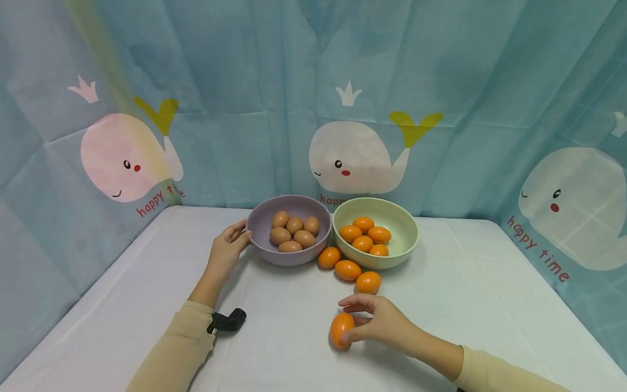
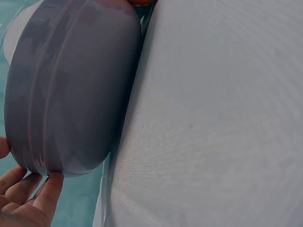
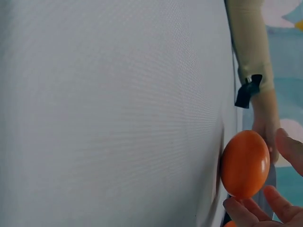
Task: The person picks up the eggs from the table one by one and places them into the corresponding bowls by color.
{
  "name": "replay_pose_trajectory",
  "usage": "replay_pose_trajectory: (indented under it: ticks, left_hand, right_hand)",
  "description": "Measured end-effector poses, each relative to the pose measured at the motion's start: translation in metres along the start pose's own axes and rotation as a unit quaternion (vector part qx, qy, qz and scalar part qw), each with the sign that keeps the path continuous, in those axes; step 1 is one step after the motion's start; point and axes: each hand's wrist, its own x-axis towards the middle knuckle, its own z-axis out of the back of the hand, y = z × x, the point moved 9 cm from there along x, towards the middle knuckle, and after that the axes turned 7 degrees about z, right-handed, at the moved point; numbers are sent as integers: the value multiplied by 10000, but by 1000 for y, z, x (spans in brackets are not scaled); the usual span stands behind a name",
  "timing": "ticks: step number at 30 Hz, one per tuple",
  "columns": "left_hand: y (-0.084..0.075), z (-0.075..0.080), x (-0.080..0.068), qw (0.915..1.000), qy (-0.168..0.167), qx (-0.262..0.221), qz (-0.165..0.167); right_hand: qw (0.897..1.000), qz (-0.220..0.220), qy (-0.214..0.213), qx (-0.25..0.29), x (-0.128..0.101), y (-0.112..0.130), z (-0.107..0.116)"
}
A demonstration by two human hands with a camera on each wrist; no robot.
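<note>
In the head view my right hand (image 1: 384, 324) is by an orange egg (image 1: 341, 330) on the table, its thumb and fingers spread around it. The right wrist view shows fingertips (image 3: 234, 208) close against that egg (image 3: 245, 164), with a visible gap between the thumb and the shell. My left hand (image 1: 227, 247) touches the outer left side of a purple bowl (image 1: 289, 258) that holds several brown eggs (image 1: 294, 225). In the left wrist view its fingertips (image 2: 56, 178) rest on the bowl's wall, near the rim.
A light green bowl (image 1: 409, 228) with several orange eggs (image 1: 363, 243) stands right beside the purple one. Three more orange eggs (image 1: 348, 270) lie in a slanting row before the bowls. Behind the white tabletop (image 1: 274, 321) hangs a blue whale-print curtain (image 1: 245, 109).
</note>
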Motion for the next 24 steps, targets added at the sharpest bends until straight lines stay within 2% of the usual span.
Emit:
replay_pose_trajectory:
  ticks: [7,24]
  left_hand:
    - [1,0,0,10000,5,2,9]
    - [1,0,0,9999,-45,71,-88]
  right_hand:
    - [9991,-9,143,-393,-1,-3,-3]
    - [9979,-41,146,-626,1,-3,-7]
